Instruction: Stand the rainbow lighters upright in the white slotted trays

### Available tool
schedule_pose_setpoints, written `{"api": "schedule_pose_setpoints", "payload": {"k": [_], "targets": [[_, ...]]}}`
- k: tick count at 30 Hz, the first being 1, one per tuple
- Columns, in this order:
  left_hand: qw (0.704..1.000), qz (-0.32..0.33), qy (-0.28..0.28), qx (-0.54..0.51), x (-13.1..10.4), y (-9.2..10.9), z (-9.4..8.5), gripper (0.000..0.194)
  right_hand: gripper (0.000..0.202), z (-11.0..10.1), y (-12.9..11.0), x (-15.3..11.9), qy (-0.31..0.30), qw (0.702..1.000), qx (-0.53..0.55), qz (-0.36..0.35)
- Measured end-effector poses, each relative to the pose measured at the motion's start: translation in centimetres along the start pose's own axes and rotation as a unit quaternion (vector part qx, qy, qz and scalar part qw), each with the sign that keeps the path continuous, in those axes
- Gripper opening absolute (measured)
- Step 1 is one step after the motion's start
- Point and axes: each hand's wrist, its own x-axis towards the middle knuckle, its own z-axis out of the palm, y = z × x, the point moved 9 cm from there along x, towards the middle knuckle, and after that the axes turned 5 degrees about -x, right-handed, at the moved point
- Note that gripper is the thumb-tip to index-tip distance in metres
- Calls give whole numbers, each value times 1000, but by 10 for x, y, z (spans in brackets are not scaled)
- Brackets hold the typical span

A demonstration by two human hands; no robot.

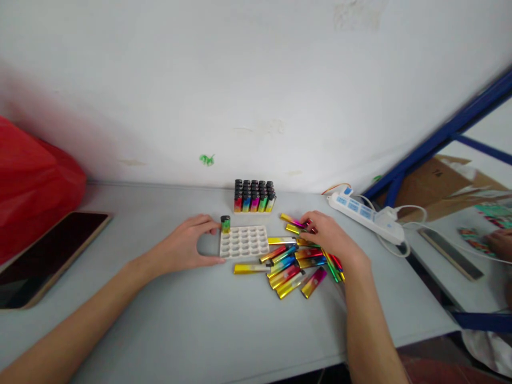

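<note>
A white tray [244,248] with rows of holes lies on the table, and one green lighter [225,224] with a black top stands upright in its far left corner. My left hand [191,244] grips the tray's left side, thumb at the near corner and fingers at the far corner beside that lighter. To the tray's right, several shiny lighters [285,276] in yellow, red, blue, green and purple lie in a loose pile. Over the pile's far right side, my right hand [326,232] has its fingers closed on a lighter, mostly hidden by them.
Behind the tray, a block of upright black-topped lighters [255,197] stands near the wall. A white power strip [366,216] with cables lies at the right. At the left are a phone [52,250] and a red bag [36,186]. Beyond a blue frame [440,136], another person's hand [501,242] shows.
</note>
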Motion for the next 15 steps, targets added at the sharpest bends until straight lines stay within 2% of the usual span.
{"api": "schedule_pose_setpoints", "payload": {"k": [5, 11, 15], "targets": [[1000, 3, -1, -2, 0, -1, 1, 60, 28, 1, -2, -2, -1, 1000, -8, -8], [1000, 5, -2, -6, 1, -2, 3, 62, 14, -11, -17, 1, 33, 998, 11, -50], [1000, 8, -3, -9, 1, 1, 2, 62, 14, -10, -29, 1, 50, 995, 54, -69]]}}
